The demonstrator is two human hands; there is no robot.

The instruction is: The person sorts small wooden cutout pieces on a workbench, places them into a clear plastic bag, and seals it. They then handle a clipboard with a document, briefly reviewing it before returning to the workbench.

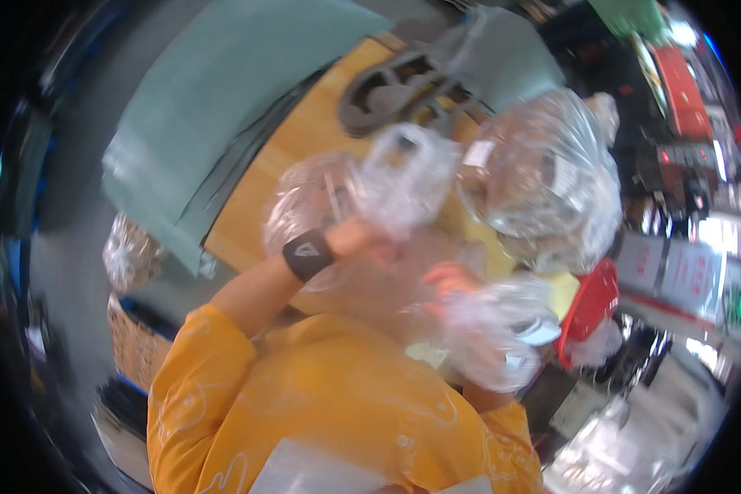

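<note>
Motion blurs both hands above a wooden table. My left hand (366,240), with a black band at the wrist, is closed at the lower edge of a crumpled clear plastic bag (407,177). My right hand (453,284) is close by on the right, its fingers pointing left and too smeared to read. Another clear plastic bag (498,329) covers part of that hand and wrist. Thin see-through film (370,288) lies between the hands. Behind my left hand sits a clear-wrapped brownish bundle (309,198).
A large clear bag of brownish packed items (543,177) stands right of my hands. Grey moulded pieces (387,95) lie at the table's far end. A red basin (589,309) is at the right, a grey-green sheet (214,107) at the left, and a woven carton (136,342) lower left.
</note>
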